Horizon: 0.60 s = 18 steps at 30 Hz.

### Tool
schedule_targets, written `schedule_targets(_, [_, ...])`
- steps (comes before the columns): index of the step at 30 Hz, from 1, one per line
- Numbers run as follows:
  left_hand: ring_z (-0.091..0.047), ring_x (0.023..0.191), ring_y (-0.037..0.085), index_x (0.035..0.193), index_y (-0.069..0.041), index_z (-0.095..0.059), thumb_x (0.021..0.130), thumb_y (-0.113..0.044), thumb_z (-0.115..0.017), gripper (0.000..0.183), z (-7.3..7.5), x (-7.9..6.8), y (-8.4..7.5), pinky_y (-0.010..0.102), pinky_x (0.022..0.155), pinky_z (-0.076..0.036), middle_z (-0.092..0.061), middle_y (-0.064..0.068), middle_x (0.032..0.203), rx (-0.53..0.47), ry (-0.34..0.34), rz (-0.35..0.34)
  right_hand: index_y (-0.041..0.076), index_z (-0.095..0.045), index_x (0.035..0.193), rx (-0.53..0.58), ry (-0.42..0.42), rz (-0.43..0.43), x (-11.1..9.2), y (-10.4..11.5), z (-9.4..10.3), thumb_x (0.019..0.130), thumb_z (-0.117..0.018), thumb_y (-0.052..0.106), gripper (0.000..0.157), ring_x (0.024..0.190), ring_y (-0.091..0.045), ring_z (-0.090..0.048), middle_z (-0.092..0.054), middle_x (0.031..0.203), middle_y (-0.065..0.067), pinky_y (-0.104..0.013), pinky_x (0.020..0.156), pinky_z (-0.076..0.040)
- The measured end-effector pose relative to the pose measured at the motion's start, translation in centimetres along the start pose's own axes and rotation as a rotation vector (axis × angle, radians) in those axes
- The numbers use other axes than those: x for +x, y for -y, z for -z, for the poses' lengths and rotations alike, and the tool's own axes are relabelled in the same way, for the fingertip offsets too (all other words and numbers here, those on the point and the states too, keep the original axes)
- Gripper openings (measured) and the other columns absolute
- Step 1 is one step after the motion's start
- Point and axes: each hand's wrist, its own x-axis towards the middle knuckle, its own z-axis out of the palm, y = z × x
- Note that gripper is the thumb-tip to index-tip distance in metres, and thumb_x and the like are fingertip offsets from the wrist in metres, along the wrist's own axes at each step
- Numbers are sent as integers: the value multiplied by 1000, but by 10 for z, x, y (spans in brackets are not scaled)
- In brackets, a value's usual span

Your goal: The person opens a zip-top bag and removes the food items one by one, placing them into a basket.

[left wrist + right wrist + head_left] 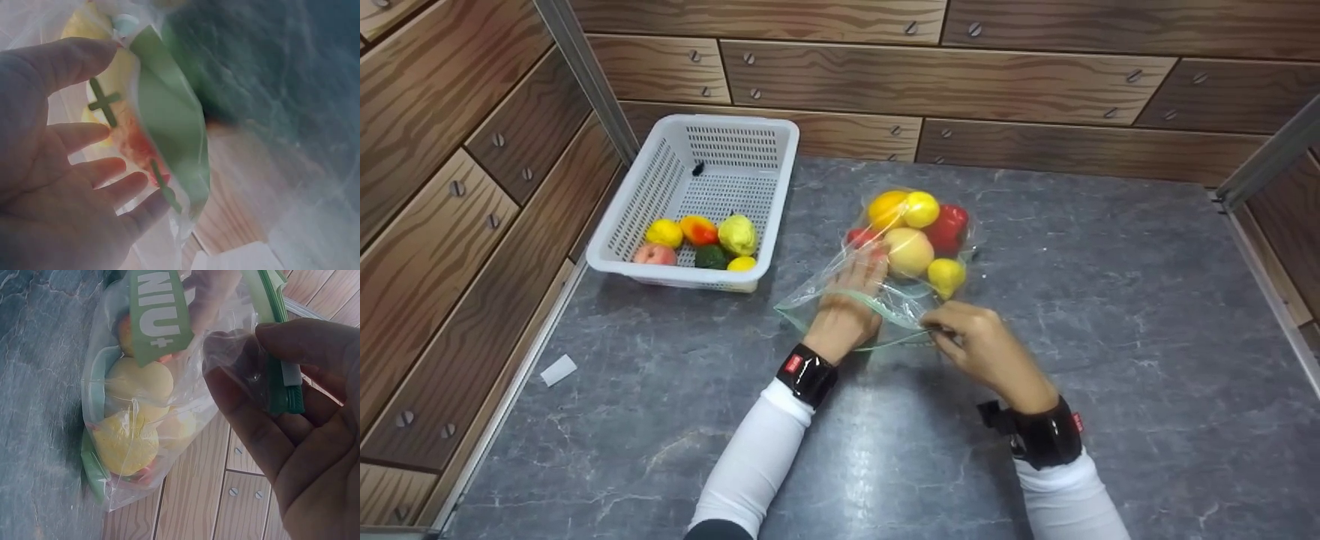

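A clear zip bag (901, 301) with a green-edged mouth lies on the table, mouth toward me. Inside it are a red bell pepper (949, 229), a lemon (921, 209), an orange-yellow fruit (886, 210), a pale round fruit (909, 253), a yellow pear (946, 276) and a red item (861, 238). My left hand (849, 304) reaches through the mouth into the bag, its fingers extended toward the fruit. In the left wrist view its fingers are spread, holding nothing. My right hand (988, 346) pinches the right end of the mouth by the green zip strip (277, 391).
A white perforated basket (781, 191) stands at the back left. In it lie a peach (655, 254), lemons, an avocado-like dark green item (710, 257) and other produce. A white paper scrap (558, 370) lies at the left. Wood-patterned panels (825, 75) border the table.
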Motion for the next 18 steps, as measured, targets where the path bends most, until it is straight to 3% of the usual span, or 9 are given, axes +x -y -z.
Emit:
schedule_targets(3, [-25, 155, 33, 163, -12, -28, 88, -4, -59, 82, -1, 4, 0, 52, 125, -25, -25, 12, 169, 1, 6, 13, -1, -76, 102, 0, 0, 8, 1, 0, 0, 78, -76, -16, 29, 77, -22, -72, -75, 93, -11, -30, 67, -62])
schedule_targets(6, [-28, 154, 34, 163, -14, -29, 96, -10, -56, 73, 0, 7, 0, 51, 125, -23, -26, 13, 169, -17, 9, 25, 0, -76, 103, -1, -2, 11, 1, 0, 1, 78, -76, -16, 29, 77, -23, -72, -75, 93, -11, -30, 67, -62])
schedule_targets(9, [-38, 148, 36, 157, -14, -39, 103, -17, -51, 55, 0, 9, 0, 49, 123, -30, -35, 14, 164, -28, -25, 19, 0, -76, 102, 4, -6, 11, 1, 0, 1, 78, -76, -16, 29, 77, -23, -72, -75, 93, -11, -31, 67, -62])
schedule_targets(13, [-54, 130, 32, 132, -14, -60, 108, -21, -47, 29, 1, 12, 1, 44, 110, -47, -52, 12, 144, -30, -93, 6, 0, -76, 100, -3, -25, 30, 0, -1, 0, 77, -76, -17, 28, 77, -23, -72, -75, 92, -10, -32, 67, -62])
schedule_targets(15, [-55, 121, 29, 118, -14, -64, 106, -21, -48, 21, 2, 12, 0, 41, 103, -51, -55, 10, 134, -79, -92, 26, 0, -76, 99, -8, -29, 38, 0, -1, -1, 77, -76, -17, 28, 77, -24, -72, -75, 91, -11, -32, 67, -63])
schedule_targets(18, [-55, 124, 32, 122, -14, -65, 104, -20, -54, 22, 2, 5, 1, 42, 107, -49, -57, 13, 133, -37, -123, -19, 0, -76, 99, -11, -27, 41, 0, -1, 0, 77, -76, -16, 27, 77, -25, -72, -75, 92, -11, -32, 67, -63])
